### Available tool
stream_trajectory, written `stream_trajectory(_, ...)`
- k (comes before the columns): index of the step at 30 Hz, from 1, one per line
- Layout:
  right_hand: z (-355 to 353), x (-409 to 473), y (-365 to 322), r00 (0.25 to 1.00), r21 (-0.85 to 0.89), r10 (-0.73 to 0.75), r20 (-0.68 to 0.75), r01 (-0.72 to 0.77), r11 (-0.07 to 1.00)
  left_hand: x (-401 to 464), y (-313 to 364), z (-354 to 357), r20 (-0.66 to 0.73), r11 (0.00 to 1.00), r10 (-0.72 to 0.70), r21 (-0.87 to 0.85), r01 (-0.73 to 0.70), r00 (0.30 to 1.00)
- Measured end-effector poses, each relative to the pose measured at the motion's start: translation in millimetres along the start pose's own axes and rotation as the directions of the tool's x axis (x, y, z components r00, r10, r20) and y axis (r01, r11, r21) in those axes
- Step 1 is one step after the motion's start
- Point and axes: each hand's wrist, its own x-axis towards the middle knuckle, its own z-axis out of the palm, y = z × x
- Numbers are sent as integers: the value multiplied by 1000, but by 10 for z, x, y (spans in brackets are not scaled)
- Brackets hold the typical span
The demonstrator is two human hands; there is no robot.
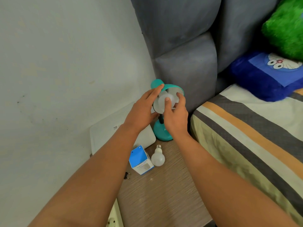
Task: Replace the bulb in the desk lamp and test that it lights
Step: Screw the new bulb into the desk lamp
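A teal desk lamp [164,135] stands at the far end of the bedside table, its shade [172,88] tilted toward me. My left hand [142,110] grips the shade's rim and back. The fingers of my right hand [175,112] are wrapped around a white bulb [164,98] seated inside the shade. A second white bulb [157,157] lies loose on the table, its screw base pointing away from me, beside a blue and white bulb box [141,160].
The wooden bedside table [164,194] sits between a white wall and a bed with a striped sheet [246,145]. A white flat device [105,136] leans at the table's back left. A black plug [126,175] lies at the left edge; a socket strip [113,220] is below.
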Motion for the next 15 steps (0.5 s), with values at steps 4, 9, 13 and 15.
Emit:
stream_trajectory(4, -36, 1, -16, 996, 21, 67, 55, -69, 997, -1, -8, 0, -6, 1000, 7, 8, -7, 1000)
stream_trajectory(9, -52, 41, -3, 996, -25, 64, 64, -63, 998, -11, -3, 7, -2, 1000, -1, 31, 2, 1000)
stream_trajectory(13, -61, 12, -26, 991, 6, 101, 82, -102, 995, -8, 9, -5, 2, 1000, -5, 31, 5, 1000)
stream_trajectory(15, -57, 4, -53, 986, 21, 139, 90, -141, 990, -7, 20, -12, 3, 1000, 0, 30, 0, 1000)
